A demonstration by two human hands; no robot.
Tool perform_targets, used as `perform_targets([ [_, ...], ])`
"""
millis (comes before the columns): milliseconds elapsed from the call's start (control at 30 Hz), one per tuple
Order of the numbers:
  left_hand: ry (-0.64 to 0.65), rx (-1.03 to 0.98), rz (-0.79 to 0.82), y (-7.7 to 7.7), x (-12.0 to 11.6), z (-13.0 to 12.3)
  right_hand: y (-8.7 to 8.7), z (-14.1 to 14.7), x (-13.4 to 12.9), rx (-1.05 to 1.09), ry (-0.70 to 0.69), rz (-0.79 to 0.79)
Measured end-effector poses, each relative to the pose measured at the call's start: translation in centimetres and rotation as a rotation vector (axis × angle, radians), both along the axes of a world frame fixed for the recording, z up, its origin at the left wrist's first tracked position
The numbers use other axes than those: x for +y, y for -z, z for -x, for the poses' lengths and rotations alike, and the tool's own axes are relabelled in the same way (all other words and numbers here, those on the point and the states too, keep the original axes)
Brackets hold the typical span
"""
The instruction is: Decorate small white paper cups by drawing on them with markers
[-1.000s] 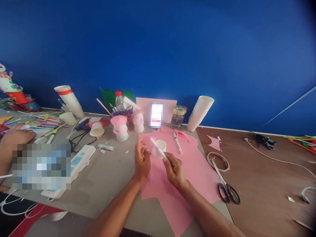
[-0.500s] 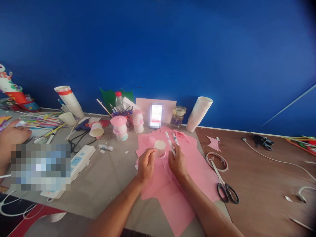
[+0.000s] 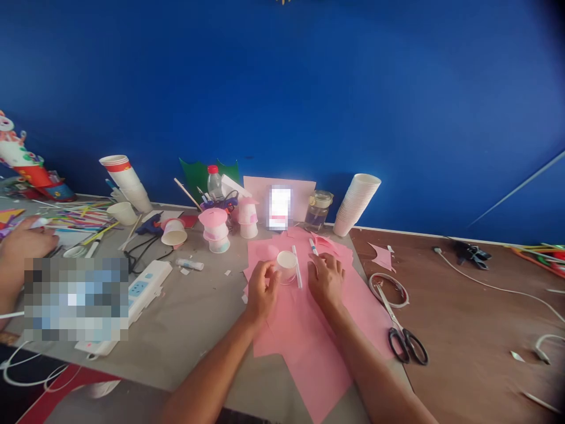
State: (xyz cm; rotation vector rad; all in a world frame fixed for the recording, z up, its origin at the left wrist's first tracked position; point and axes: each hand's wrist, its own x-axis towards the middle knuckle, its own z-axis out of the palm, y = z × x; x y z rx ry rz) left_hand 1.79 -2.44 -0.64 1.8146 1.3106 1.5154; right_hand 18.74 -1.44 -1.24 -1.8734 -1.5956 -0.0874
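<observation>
Blue wall behind, grey table (image 3: pixel 198 318) in front, strewn with craft bits. Left hand (image 3: pixel 261 290) curled round a small white cup (image 3: pixel 286 266) standing mouth-up on pink paper (image 3: pixel 309 330), fingers touching its near side. Right hand (image 3: pixel 327 278) flat on the paper just beside it, holding nothing, fingers spread. White pen (image 3: pixel 297 274) lying between cup and right hand, apparently free of both, though too small to be sure; second pen (image 3: pixel 313 247) just beyond the fingertips. Scissors (image 3: pixel 404 333) and a tape loop (image 3: pixel 389 288) well apart to the right, cup stack (image 3: pixel 356 203) against the wall, pink-topped cups (image 3: pixel 214 228) further back left. Another person's hand (image 3: pixel 24 241) at the far left edge. Best to keep the cup steady with a light pinch, not a squeeze that dents the thin wall; keep the paper pressed flat so nothing slides; lift the pen by its middle without nudging the cup.
</observation>
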Motion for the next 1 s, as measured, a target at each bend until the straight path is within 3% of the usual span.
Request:
perform_targets([
  [167,-0.108,0.037,-0.126,0.0,0.6,0.2,0.7,-1.0,0.9,-0.147,-0.039,0.143],
  [300,-0.059,0.028,-0.155,-0.3,0.4,0.3,1.1,-1.0,0.9,-0.133,-0.013,0.161],
  [533,0.176,0.071,-0.033,-1.1,-0.8,-0.4,2.0,-1.1,1.0,-0.163,-0.028,0.076],
  [800,0.183,0.010,0.085,-1.2,-0.9,-0.2,2.3,-1.2,1.3,-0.096,-0.006,-0.098],
  [900,0.183,0.059,0.080,-0.9,-0.6,-0.2,2.1,-1.2,1.3,-0.088,0.000,-0.048],
  [1000,0.097,0.053,0.073,-0.3,-0.1,-0.2,2.0,-1.2,1.1,-0.098,-0.002,0.039],
])
